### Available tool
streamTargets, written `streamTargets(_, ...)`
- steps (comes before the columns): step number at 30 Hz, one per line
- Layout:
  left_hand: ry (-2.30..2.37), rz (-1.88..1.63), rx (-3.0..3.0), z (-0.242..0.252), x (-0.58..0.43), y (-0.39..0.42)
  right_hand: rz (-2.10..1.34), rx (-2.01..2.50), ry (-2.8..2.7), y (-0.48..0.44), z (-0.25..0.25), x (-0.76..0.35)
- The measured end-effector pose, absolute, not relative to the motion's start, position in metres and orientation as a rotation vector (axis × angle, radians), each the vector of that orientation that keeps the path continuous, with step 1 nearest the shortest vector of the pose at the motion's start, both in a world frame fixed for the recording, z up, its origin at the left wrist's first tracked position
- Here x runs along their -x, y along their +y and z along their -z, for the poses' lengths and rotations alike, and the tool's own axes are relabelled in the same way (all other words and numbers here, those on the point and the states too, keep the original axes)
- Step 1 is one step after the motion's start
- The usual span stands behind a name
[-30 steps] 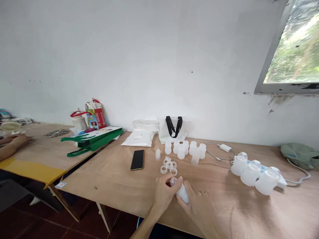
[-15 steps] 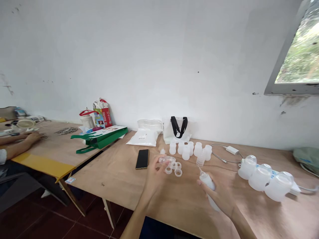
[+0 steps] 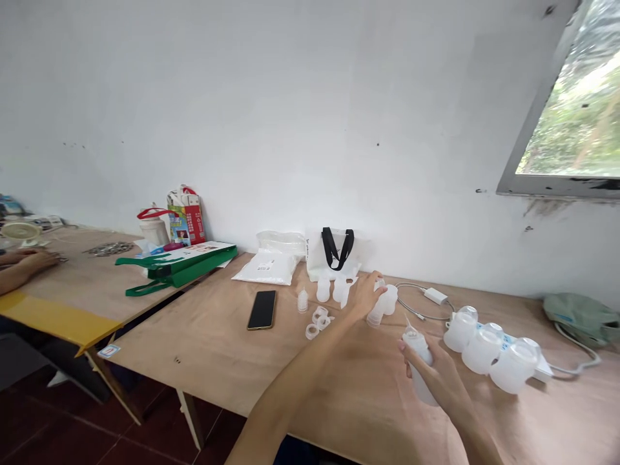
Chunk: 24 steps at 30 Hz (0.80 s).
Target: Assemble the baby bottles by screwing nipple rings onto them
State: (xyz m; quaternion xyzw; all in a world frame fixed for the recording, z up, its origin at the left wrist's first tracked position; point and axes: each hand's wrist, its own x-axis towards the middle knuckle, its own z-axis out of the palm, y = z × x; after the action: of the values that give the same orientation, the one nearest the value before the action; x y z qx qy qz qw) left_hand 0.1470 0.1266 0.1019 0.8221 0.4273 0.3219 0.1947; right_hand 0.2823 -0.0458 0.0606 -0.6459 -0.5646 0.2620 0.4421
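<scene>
White plastic squeeze bottle (image 3: 419, 368) sits in the right hand (image 3: 438, 378), with the fingers (image 3: 407, 349) closed around it and its thin tip up. The left hand (image 3: 364, 297) is over the wooden table (image 3: 194, 361), its fingers (image 3: 376, 289) on top of a cloudy plastic bottle (image 3: 386, 305). I cannot tell how tight they hold. Small clear rings (image 3: 317, 323) lie near, left of it, and a black phone (image 3: 261, 310) lies farther left.
</scene>
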Motion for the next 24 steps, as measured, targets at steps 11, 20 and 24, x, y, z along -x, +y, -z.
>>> streamTargets(11, 1.217, -0.956, -2.268, -0.095, -0.14, 0.106, -0.698, 1.596, -1.418, -0.048, -0.07, -0.278)
streamTargets(20, 0.721, -0.905, -2.031, -0.072, -0.054, -0.003, -0.993, 1.474, -1.567, -0.045, -0.063, -0.226)
streamTargets(24, 0.796, -0.891, -1.817, -0.051, -0.017, -0.019, -1.23, 1.376, -1.666, -0.047, -0.053, -0.204)
